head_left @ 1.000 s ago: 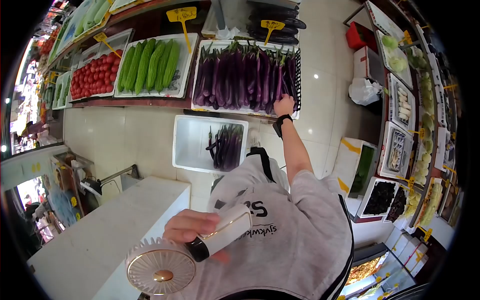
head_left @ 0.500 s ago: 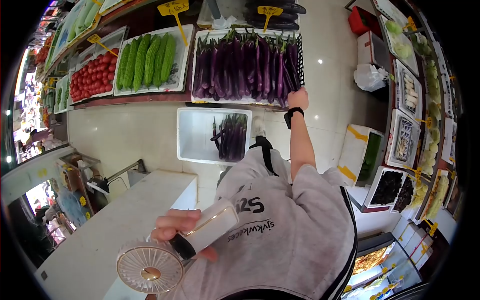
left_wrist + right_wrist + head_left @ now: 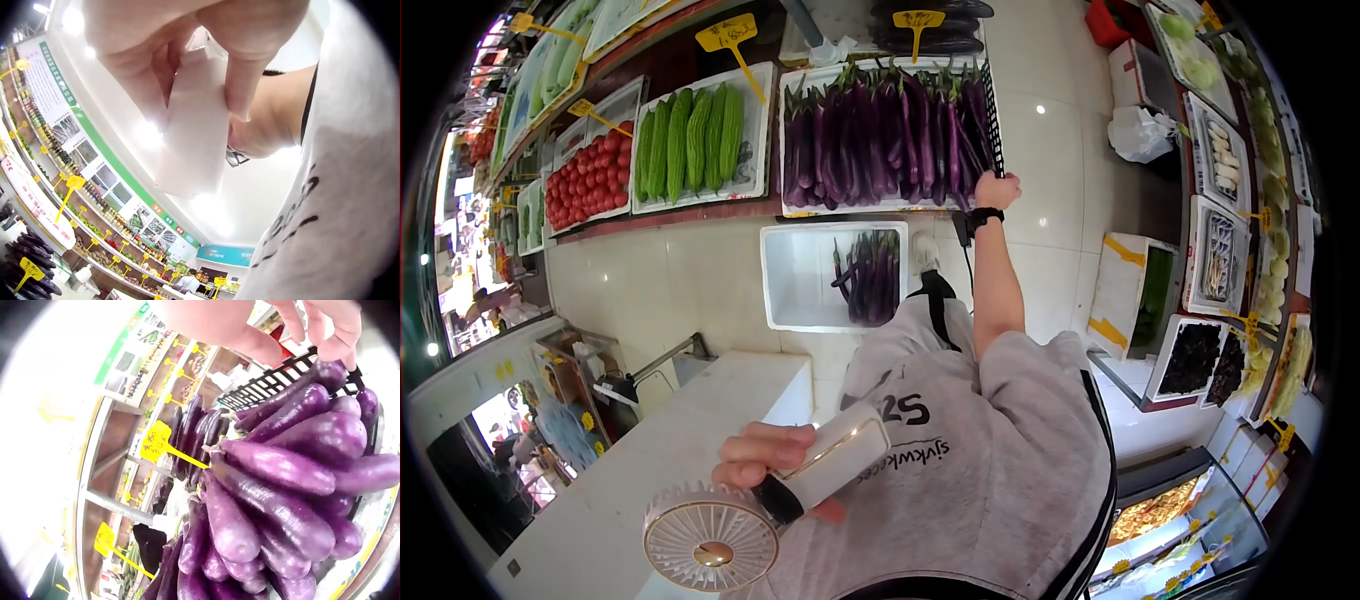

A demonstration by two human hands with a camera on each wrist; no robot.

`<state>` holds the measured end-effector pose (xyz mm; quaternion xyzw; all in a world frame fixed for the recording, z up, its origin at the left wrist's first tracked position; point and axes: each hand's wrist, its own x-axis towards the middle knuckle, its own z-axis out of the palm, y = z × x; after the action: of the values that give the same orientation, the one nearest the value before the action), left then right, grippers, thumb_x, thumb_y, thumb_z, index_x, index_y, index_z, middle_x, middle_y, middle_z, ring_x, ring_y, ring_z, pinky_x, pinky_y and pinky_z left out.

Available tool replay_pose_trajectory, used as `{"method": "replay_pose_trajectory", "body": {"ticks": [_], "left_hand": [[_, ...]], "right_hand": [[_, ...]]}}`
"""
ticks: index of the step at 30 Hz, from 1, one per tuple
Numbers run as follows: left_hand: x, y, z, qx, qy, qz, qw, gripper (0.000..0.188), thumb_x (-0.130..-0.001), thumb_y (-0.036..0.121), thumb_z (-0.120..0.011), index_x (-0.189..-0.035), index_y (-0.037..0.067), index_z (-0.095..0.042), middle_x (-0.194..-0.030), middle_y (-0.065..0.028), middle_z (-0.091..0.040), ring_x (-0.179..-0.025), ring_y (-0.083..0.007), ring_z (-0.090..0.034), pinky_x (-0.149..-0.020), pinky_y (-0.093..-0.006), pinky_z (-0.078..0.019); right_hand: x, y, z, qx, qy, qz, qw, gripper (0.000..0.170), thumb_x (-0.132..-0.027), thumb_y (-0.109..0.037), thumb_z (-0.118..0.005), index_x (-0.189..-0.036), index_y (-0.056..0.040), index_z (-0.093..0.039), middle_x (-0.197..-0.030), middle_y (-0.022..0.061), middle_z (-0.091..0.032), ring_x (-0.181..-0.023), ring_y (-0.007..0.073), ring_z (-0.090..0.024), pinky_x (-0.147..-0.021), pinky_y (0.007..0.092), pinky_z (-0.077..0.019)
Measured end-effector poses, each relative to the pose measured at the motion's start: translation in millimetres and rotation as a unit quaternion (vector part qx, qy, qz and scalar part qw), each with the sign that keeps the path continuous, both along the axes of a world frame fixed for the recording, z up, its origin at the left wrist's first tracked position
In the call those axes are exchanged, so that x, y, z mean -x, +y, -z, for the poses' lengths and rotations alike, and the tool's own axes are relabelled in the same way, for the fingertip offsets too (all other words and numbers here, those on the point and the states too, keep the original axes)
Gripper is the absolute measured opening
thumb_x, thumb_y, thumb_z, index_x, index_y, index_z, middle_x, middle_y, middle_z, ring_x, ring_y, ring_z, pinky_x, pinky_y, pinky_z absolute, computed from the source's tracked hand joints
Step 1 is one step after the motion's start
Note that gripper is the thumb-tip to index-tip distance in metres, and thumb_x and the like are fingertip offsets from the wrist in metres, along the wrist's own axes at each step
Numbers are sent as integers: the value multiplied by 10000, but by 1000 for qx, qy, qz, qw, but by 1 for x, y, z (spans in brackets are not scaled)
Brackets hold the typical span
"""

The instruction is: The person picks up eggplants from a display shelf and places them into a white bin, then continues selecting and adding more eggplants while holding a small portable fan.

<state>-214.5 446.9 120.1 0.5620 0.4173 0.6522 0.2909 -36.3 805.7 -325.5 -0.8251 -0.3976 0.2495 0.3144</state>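
My left hand (image 3: 768,457) grips the white handle of a handheld fan (image 3: 711,538), held in front of the shirt; its ribbed round head points to the lower left. The pale handle (image 3: 195,125) also shows between the fingers in the left wrist view. At the right end of a tray of long purple eggplants (image 3: 880,135), my right hand (image 3: 997,189) is beside the black grid rack (image 3: 994,120). In the right wrist view its fingertips touch the blunt end of an eggplant (image 3: 330,374) next to the rack, the thumb apart from them.
A white foam box (image 3: 795,280) with several eggplants stands on the floor below the display. Bitter melons (image 3: 690,140) and tomatoes (image 3: 590,175) lie to the left. A pale counter (image 3: 660,430) is at lower left; vegetable shelves (image 3: 1220,250) line the right.
My right hand has moved from the front ends of the eggplants rightward to the tray's corner by the rack. My left hand keeps holding the fan, shifting slightly.
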Motion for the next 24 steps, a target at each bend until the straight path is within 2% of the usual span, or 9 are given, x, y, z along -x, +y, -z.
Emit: {"method": "replay_pose_trajectory", "body": {"ticks": [1,2,4,5,6,10,17,20,24], "left_hand": [[0,2,1,-3,-6,3,1000,1010,-598,163,-930,-1411,94,-335,-1196,-130,-501,-1139,-321,-543,-996,-399,-499],[0,3,2,2,-13,7,1000,1012,-595,155,-931,-1411,95,-336,-1194,-130,-500,-1145,-322,-539,-1002,-402,-494],[1,7,2,14,-26,16,999,1016,-590,140,-932,-1411,98,-337,-1191,-129,-499,-1156,-323,-532,-1015,-409,-485],[1,8,4,17,-33,21,999,1017,-588,136,-933,-1412,100,-338,-1191,-129,-498,-1157,-324,-530,-1019,-411,-483],[1,9,5,21,-40,27,999,1018,-586,132,-933,-1412,101,-339,-1191,-129,-498,-1159,-325,-529,-1023,-413,-480],[3,20,0,33,-33,58,997,1019,-588,131,-932,-1415,103,-339,-1193,-131,-496,-1155,-327,-532,-1025,-420,-479],[1,20,2,16,-24,53,998,1031,-586,135,-934,-1423,103,-332,-1196,-132,-492,-1146,-333,-540,-1021,-426,-484],[3,17,0,13,-28,58,998,1035,-584,137,-935,-1424,103,-330,-1205,-130,-486,-1159,-335,-531,-1032,-427,-474],[-1,15,6,-5,-41,7,999,983,-572,122,-928,-1373,84,-360,-1140,-135,-528,-1067,-328,-581,-919,-404,-533]], "right_hand": [[-7,-1,9,-1,19,16,1000,461,-745,-125,-569,-1142,101,-504,-1177,337,-478,-1001,431,-545,-865,476,-479],[-10,0,21,-50,10,58,997,368,-728,-103,-577,-1030,109,-566,-993,271,-586,-857,381,-598,-777,447,-505],[-30,4,50,-32,204,110,972,282,-730,-99,-586,-925,104,-588,-832,197,-605,-722,340,-600,-692,437,-512],[-35,5,51,-22,297,134,945,245,-731,-97,-591,-873,102,-600,-751,159,-614,-654,320,-601,-649,432,-516],[-36,8,53,-35,397,264,878,179,-755,-113,-619,-723,61,-594,-602,80,-565,-487,234,-528,-468,374,-457],[-41,10,30,59,490,252,833,214,-816,-159,-708,-818,33,-613,-801,124,-621,-593,219,-568,-454,286,-467],[-41,18,39,20,383,207,900,242,-706,15,-803,-702,54,-564,-677,127,-615,-547,194,-566,-483,361,-459],[-49,22,56,46,423,187,886,340,-676,-46,-840,-864,86,-589,-799,185,-651,-673,241,-628,-620,385,-523],[-46,24,63,11,123,82,989,651,-627,-146,-865,-1146,63,-533,-1079,235,-612,-979,331,-615,-868,406,-511]]}}
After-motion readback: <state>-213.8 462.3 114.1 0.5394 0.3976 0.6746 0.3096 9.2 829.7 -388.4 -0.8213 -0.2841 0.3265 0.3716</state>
